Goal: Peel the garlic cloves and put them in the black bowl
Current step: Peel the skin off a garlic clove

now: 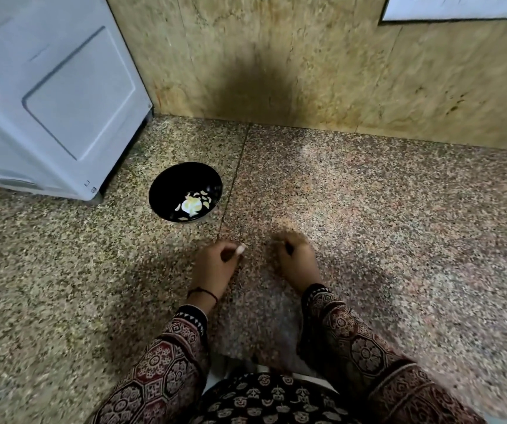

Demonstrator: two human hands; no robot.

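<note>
Single head-worn wide-angle camera looking forward and down, hovering close above the left hand (212,264) and right hand (296,261), facing the yellowish wall (307,71) across speckled floor (399,224).

Long block-printed sleeves in maroon, black and cream: left sleeve (160,362), right sleeve (353,341).
Cream rosettes sit in hexagonal frames along both. The left one ends in a black cuff band with white triangles (191,317). A thin black thread bracelet (204,291) circles the wrist behind the left hand (215,264). The black lap garment (270,399) bears pale motifs.
</note>
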